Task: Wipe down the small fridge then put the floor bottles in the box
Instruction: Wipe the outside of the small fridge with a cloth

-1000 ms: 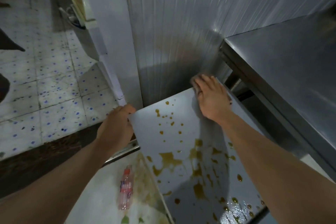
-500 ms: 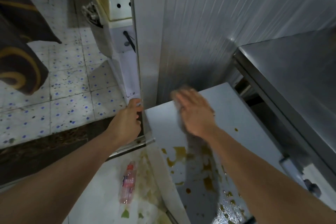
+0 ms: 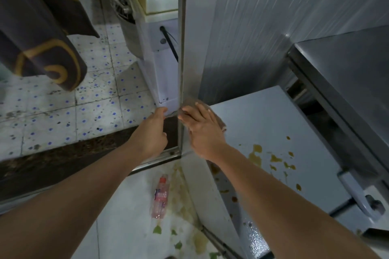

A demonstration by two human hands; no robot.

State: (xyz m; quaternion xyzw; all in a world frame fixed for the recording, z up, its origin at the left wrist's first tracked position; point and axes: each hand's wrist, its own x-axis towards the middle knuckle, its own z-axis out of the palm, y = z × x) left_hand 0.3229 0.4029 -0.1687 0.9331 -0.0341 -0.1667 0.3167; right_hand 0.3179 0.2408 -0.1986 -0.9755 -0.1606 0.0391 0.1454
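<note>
The small white fridge (image 3: 273,124) stands low at the right, its top spattered with yellow-brown stains toward the near side. My right hand (image 3: 202,130) lies flat on a brownish cloth (image 3: 221,125) at the top's far left corner, against the metal wall edge. My left hand (image 3: 154,130) is curled just left of that metal edge, its fingertips touching the corner beside the cloth. A clear plastic bottle (image 3: 161,196) with a red cap and red label lies on the floor between my forearms. The box is out of sight.
A steel counter (image 3: 347,73) overhangs the fridge at the right. A corrugated metal wall (image 3: 242,27) rises behind. A white appliance (image 3: 160,6) stands on the speckled tile floor. Dark patterned cloth (image 3: 42,38) hangs at upper left. Spills and green bits lie near the bottle.
My right hand has swept the cloth leftward across the fridge top to its far left corner. The far part of the top now looks free of stains. My left hand rose slightly.
</note>
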